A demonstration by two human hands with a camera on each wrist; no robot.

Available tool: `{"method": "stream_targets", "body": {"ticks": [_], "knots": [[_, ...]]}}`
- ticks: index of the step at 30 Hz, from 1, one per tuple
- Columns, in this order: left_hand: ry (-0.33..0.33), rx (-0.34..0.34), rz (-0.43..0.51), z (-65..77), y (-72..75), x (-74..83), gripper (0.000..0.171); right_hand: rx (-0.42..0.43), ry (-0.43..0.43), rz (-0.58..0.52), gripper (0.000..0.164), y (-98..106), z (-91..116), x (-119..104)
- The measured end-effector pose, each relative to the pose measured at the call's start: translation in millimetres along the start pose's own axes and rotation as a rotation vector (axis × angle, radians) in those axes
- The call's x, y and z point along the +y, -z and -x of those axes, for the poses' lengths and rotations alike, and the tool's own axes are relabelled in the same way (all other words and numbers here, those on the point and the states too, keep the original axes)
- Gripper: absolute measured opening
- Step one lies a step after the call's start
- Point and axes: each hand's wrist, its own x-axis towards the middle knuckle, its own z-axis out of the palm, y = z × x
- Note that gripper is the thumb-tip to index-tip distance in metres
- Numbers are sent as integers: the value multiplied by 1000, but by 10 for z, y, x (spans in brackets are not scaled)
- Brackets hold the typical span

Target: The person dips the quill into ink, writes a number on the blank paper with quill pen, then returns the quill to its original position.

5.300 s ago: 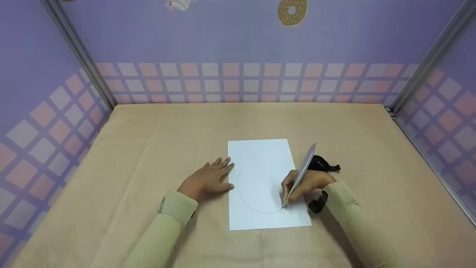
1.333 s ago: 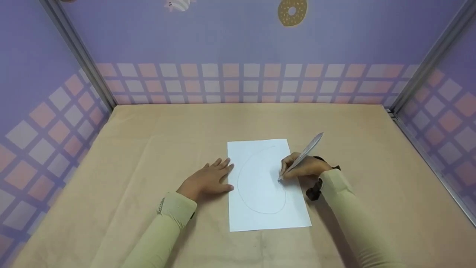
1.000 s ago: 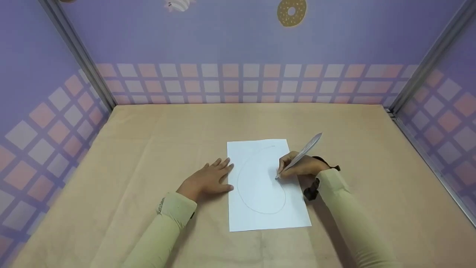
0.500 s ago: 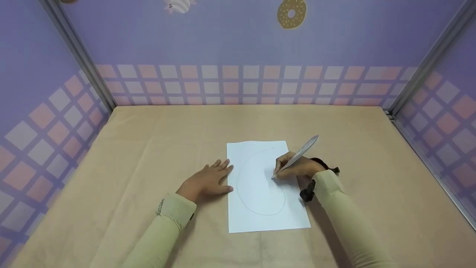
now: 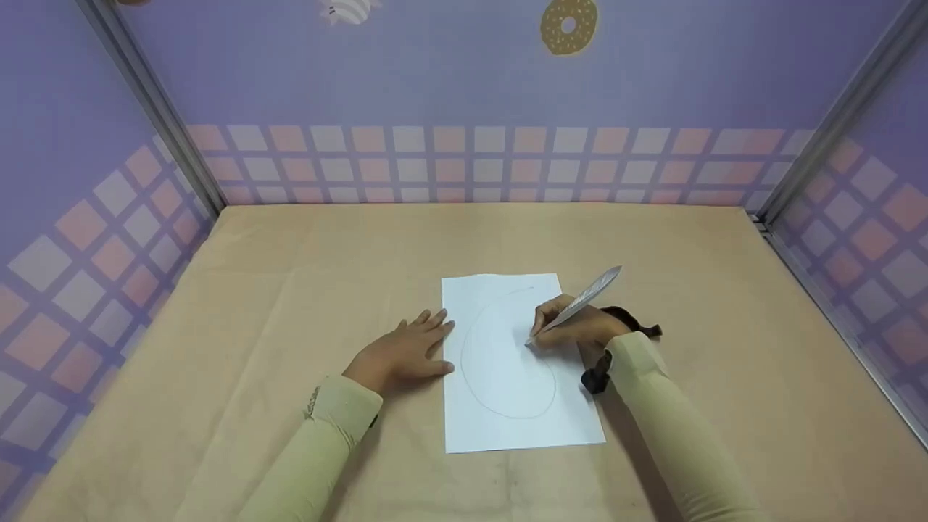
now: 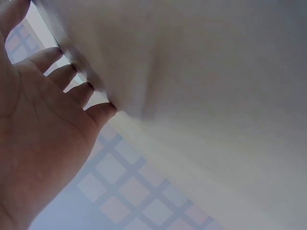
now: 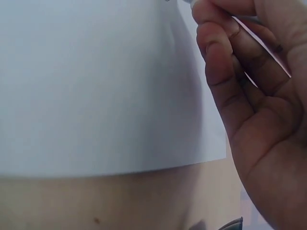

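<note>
A white sheet of paper (image 5: 500, 431) lies on the table, bearing a thin curved line like an unclosed oval. My right hand (image 5: 580, 326) pinches a silvery, feather-shaped pen (image 5: 591, 291), whose tip meets the paper right of its middle. In the right wrist view the curled fingers of my right hand (image 7: 254, 91) show, while the pen is nearly all out of frame. My left hand (image 5: 402, 355) lies spread and flat at the paper's left edge, fingertips touching it. The left wrist view shows the palm of my left hand (image 6: 43, 124) with its fingers extended.
Beyond my right wrist lies a black object (image 5: 627, 317) with a short tail-like end, partly hidden by the hand. A small black device (image 5: 596, 380) sits under the right cuff. The beige-covered table (image 5: 348, 246) meets a checked purple wall (image 5: 464, 87) at the back.
My right hand has moved up the paper from its lower right, then slightly left, with the pen. The drawn line now runs round the bottom and up the right side. My left hand stays put.
</note>
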Motion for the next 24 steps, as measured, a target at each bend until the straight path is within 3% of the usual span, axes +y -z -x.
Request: {"method": "stream_targets", "body": {"ticks": [8,24], "knots": [[-7,4,-11,-4,1,-3,76,3,32,75,8,-19,-47,-23],[-11,-15,-10,-7,-6,-2,77,-51,129,56,11,-50,-109,-20]]}}
